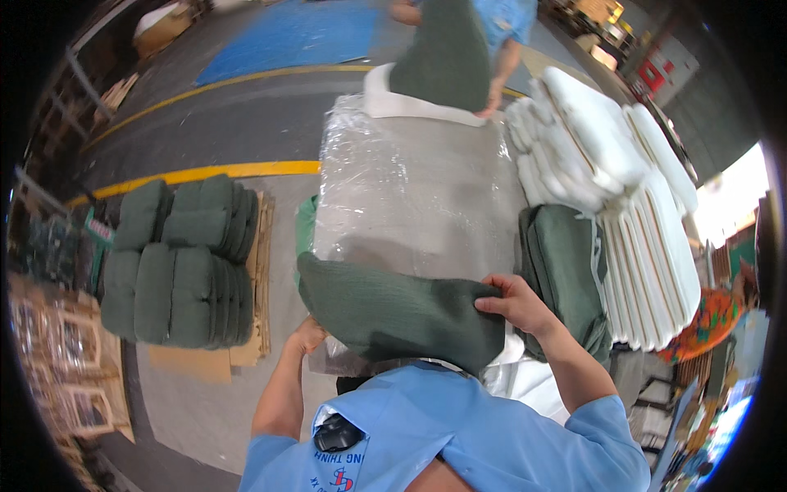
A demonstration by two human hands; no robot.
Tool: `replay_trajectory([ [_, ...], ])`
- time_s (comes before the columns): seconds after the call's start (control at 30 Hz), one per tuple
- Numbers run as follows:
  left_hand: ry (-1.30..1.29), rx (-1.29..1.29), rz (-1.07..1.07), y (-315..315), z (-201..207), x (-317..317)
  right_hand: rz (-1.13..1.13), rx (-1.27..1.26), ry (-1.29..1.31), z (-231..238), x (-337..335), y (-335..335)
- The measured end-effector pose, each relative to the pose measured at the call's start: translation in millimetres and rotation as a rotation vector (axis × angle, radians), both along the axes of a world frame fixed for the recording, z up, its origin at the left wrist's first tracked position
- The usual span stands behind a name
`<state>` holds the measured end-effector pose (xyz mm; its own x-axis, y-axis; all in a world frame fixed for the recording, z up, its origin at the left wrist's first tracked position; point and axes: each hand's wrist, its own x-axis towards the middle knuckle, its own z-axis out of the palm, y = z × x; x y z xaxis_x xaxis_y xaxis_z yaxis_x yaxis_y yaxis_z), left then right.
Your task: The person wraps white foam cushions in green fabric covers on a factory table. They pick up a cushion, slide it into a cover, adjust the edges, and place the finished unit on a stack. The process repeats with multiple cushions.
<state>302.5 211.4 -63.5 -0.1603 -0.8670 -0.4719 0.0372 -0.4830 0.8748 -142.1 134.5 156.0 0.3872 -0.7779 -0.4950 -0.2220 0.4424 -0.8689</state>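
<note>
A dark green cushion cover [393, 316] is stretched sideways in front of me, over the near end of a plastic-wrapped table [410, 197]. My right hand [512, 303] pinches its right end, thumb on top. At the lower left edge, my left hand [309, 334] is closed on the cover, with its fingertips partly hidden behind the fabric. Just right of my right hand lies a pile of folded dark green covers [566, 254]. A bit of lighter green cloth [307, 225] hangs at the table's left edge.
Across the table, a person's hands [492, 97] hold another green cover [447, 61] over a white pad [381, 94]. White cushion pads [648, 254] are stacked high at the right. Finished-looking green cushions [193, 283] stand piled on cardboard at the left. Yellow lines [246, 170] mark the floor.
</note>
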Motion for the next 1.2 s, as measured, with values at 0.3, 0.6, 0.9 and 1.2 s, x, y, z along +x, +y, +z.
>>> replay_trajectory([
  [0.3,-0.321,0.005,-0.389,-36.8,23.8,-9.2,-0.378,-0.404,0.339,31.5,-2.6,53.2],
  [0.6,-0.096,-0.114,-0.362,-45.4,12.7,-8.7,-0.464,-0.788,0.661,56.5,28.9,94.6],
  [0.9,-0.192,-0.104,-0.358,-9.8,45.1,36.8,-0.328,-1.014,0.460,73.9,38.7,160.1],
  [1.2,-0.310,-0.015,-0.270,1.3,28.7,50.8,-0.313,-0.884,0.472,48.6,60.3,191.7],
])
